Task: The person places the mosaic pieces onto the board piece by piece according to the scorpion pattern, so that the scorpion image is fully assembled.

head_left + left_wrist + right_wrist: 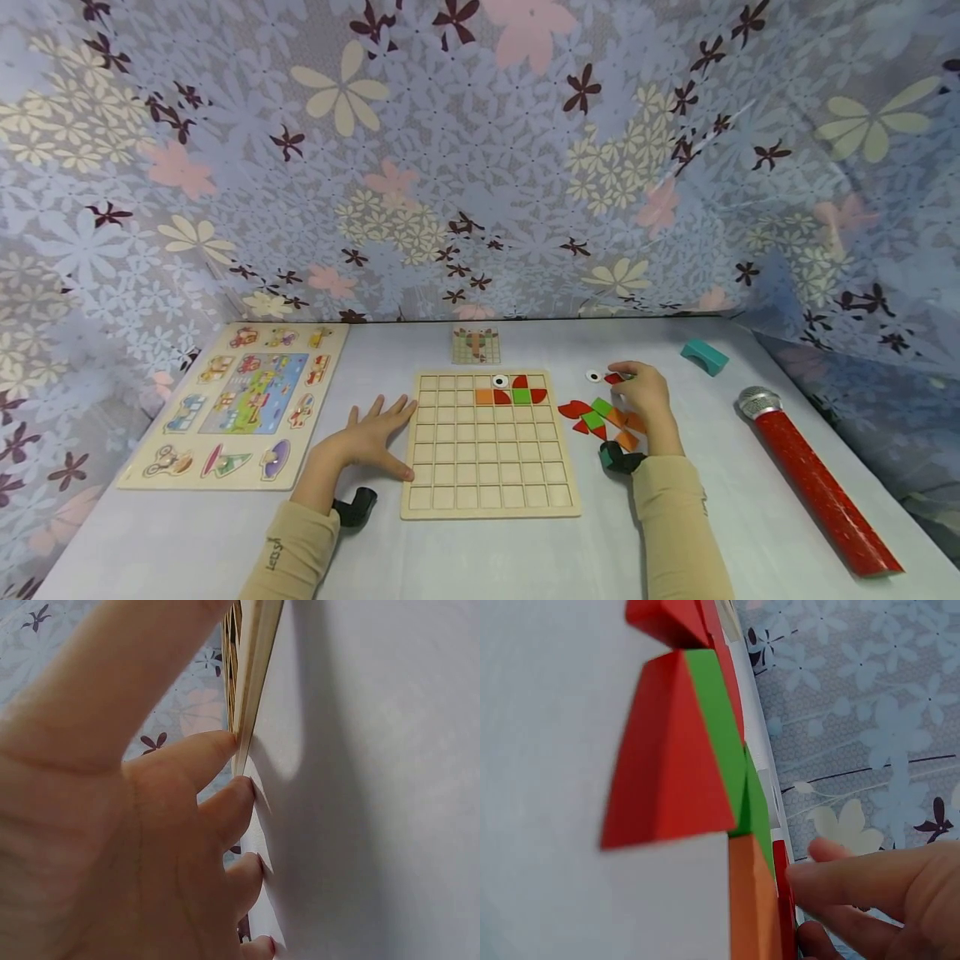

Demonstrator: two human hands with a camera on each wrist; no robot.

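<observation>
A wooden grid board lies flat at the table's middle. In its upper rows sit a white eye tile, an orange square, a green square and several red pieces. My left hand is spread at the board's left side, thumb and a fingertip touching its edge. At the right, my right hand pinches a small red piece beside a second eye tile. Below it lie loose red, orange and green pieces; the right wrist view shows the fingers against a red piece.
A small pattern card lies behind the board. A wooden picture puzzle is at the left. Farther right are a teal arch block and a red microphone. A flowered cloth hangs behind the table.
</observation>
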